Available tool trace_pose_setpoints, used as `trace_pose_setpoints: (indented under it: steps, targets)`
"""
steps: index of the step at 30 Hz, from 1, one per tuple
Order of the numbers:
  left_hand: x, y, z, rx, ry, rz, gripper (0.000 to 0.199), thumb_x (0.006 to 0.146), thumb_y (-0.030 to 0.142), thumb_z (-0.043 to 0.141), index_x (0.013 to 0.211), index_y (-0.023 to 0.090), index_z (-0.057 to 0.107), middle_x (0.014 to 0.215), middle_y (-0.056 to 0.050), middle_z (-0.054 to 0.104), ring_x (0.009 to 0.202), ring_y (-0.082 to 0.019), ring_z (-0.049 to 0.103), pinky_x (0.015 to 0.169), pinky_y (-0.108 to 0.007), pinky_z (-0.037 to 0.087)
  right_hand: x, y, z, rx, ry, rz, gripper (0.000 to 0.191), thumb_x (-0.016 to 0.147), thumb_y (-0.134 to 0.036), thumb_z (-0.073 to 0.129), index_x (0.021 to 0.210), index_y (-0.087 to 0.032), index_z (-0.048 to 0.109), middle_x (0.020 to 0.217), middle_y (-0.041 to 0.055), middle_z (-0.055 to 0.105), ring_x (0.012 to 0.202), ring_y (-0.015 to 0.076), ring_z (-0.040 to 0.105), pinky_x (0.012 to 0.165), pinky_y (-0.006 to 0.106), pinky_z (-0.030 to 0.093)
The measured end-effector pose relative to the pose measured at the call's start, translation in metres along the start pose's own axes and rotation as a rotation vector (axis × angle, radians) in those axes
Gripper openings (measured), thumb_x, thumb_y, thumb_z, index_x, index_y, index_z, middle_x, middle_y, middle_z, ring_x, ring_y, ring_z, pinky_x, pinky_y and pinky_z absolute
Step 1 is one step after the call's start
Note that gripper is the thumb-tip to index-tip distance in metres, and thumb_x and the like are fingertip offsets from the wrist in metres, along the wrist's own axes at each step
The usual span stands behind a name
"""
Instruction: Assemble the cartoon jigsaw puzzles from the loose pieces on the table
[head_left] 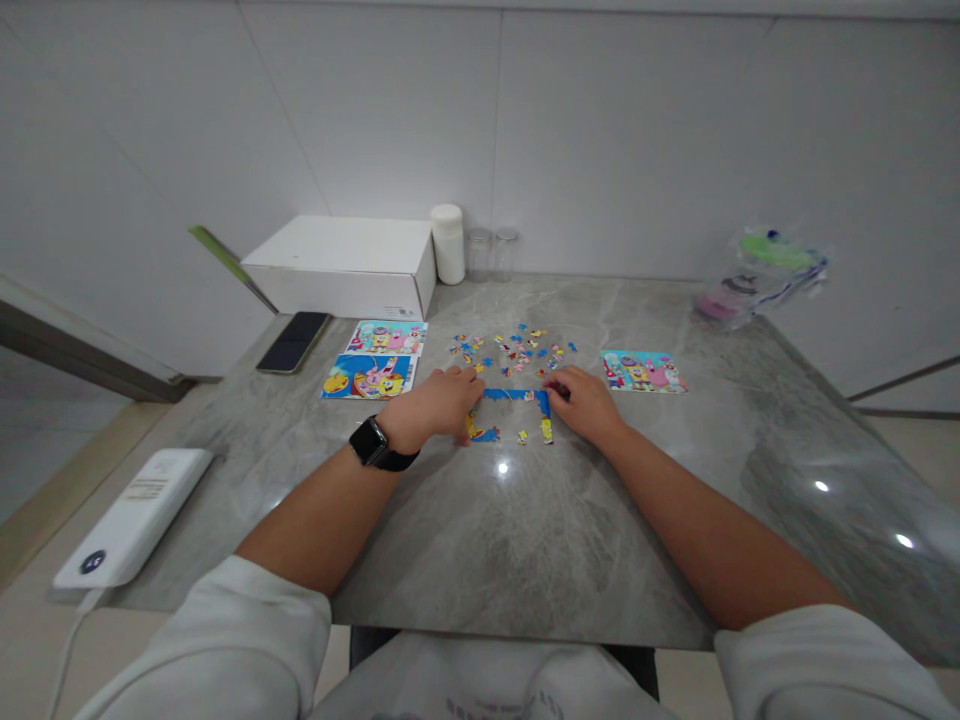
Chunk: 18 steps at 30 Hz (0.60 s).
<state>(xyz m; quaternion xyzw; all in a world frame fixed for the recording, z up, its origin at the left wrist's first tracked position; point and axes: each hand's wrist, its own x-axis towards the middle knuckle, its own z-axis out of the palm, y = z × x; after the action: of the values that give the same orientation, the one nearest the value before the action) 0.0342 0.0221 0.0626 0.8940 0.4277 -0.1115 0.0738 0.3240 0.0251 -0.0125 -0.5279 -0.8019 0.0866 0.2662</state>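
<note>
A partly joined jigsaw border (510, 394), blue with yellow parts, lies on the grey marbled table (495, 540). My left hand (448, 400), with a black watch on its wrist, rests at the border's left side, fingers apart. At the upper right corner, my right hand (581, 398) has its thumb and fingers pressed together; whatever they hold is too small to name. A loose yellow piece (523, 437) sits near the bottom of the frame. Beyond the border are several scattered pieces (517, 352).
Picture cards (371, 376) and a phone (294, 342) lie left, another card (643, 371) right. Behind stand a white box (337, 265), a white bottle (448, 245) and two glasses (491, 255). A plastic bag (761, 275) and a power bank (135, 518) sit near the sides.
</note>
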Motion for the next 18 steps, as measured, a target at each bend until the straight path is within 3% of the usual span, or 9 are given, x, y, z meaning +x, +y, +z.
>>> trace_pose_setpoints:
  steps: [10, 16, 18]
  targets:
    - [-0.004, -0.005, -0.01, -0.005, 0.013, 0.013, 0.064, 0.068, 0.04, 0.095, 0.122, 0.021, 0.065, 0.132, -0.013, 0.064, 0.117, -0.034, 0.063, 0.094, -0.042, 0.051, 0.0, -0.01, -0.007, -0.037, -0.012, -0.04, 0.014, 0.093, -0.02, 0.064, 0.101, -0.02, 0.075, 0.097, 0.0079, 0.073, 0.089, 0.0227, 0.066, 0.082, 0.035, 0.048]
    - [-0.004, -0.007, -0.008, 0.004, 0.032, -0.016, 0.064, 0.07, 0.04, 0.093, 0.124, 0.022, 0.065, 0.132, -0.012, 0.065, 0.117, -0.033, 0.064, 0.094, -0.041, 0.052, -0.013, -0.051, -0.011, -0.014, -0.162, -0.488, 0.016, 0.098, -0.024, 0.064, 0.109, -0.024, 0.075, 0.113, 0.0088, 0.076, 0.105, 0.0252, 0.066, 0.094, 0.041, 0.045]
    - [-0.003, -0.006, -0.005, 0.019, 0.031, -0.01, 0.062, 0.071, 0.04, 0.092, 0.123, 0.021, 0.065, 0.131, -0.013, 0.065, 0.116, -0.032, 0.064, 0.094, -0.041, 0.052, -0.017, -0.062, -0.009, 0.014, -0.204, -0.579, 0.017, 0.099, -0.025, 0.064, 0.111, -0.025, 0.076, 0.117, 0.008, 0.076, 0.108, 0.0249, 0.065, 0.095, 0.042, 0.044]
